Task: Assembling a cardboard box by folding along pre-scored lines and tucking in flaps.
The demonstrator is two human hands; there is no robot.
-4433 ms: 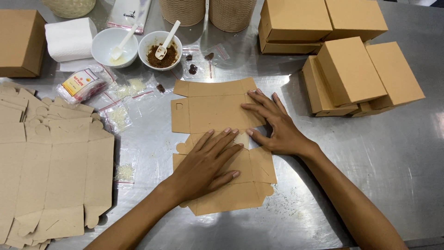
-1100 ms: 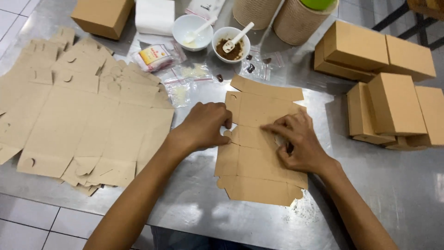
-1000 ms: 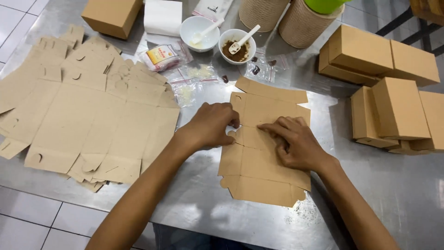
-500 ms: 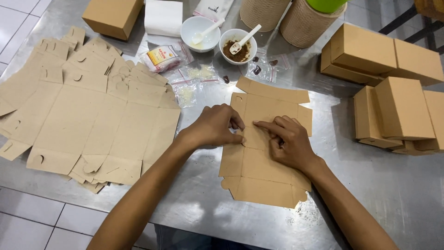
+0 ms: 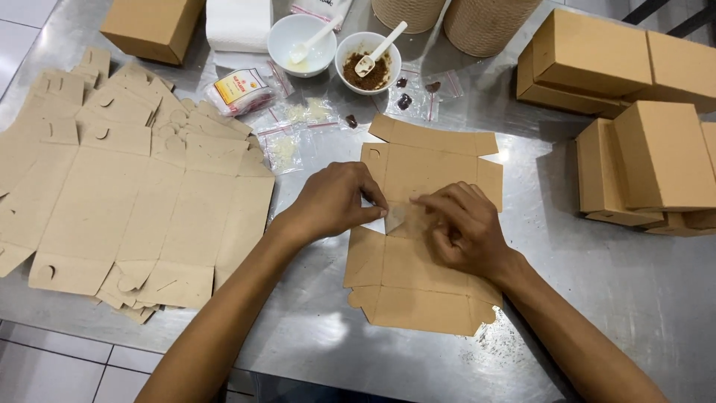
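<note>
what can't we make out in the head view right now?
- Middle of the flat brown cardboard box blank: covered by the left hand and right hand.
- Small pale piece pinched between them: blurred, kind unclear.
- Two woven cylindrical containers: tops cut off by the top edge.
- Folded brown boxes: cut off by the right edge.
</note>
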